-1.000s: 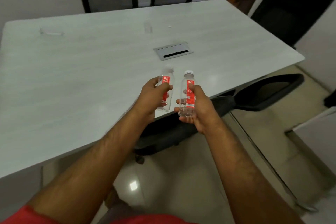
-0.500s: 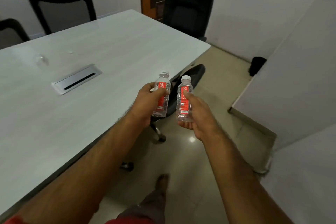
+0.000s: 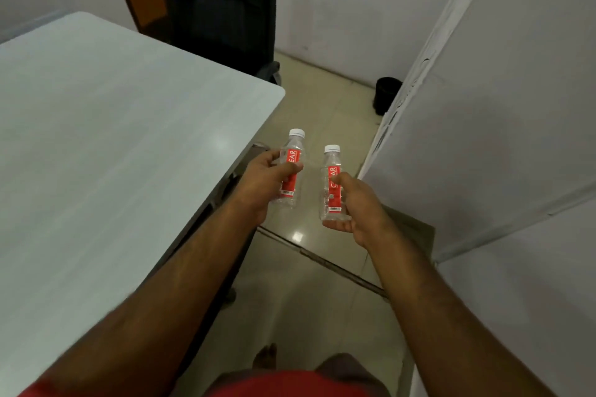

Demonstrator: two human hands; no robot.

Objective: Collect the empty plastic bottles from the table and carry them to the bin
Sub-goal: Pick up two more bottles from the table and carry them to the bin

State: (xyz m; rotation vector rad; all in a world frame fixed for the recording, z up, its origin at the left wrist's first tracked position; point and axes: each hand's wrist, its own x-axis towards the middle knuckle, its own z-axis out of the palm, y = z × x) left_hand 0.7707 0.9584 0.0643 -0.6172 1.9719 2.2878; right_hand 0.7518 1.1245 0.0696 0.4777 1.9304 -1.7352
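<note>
I hold two small clear plastic bottles with white caps and red labels, both upright over the floor. My left hand [image 3: 263, 182] grips the left bottle [image 3: 292, 167] around its label, just past the table's right edge. My right hand [image 3: 358, 206] grips the right bottle [image 3: 331, 184] from its right side and underneath. The bottles are a hand's width apart. A small black bin [image 3: 386, 96] stands on the floor ahead, partly hidden behind the white partition.
The white table [image 3: 113, 145] fills the left side. A black office chair [image 3: 222, 10] stands beyond its far corner. A white partition wall [image 3: 483, 106] closes off the right. Beige tiled floor [image 3: 325, 97] runs between table and partition toward the bin.
The view has swung right, away from the table, bringing the floor passage and the bin nearer the centre. Both hands keep their bottles, which have drawn slightly further apart.
</note>
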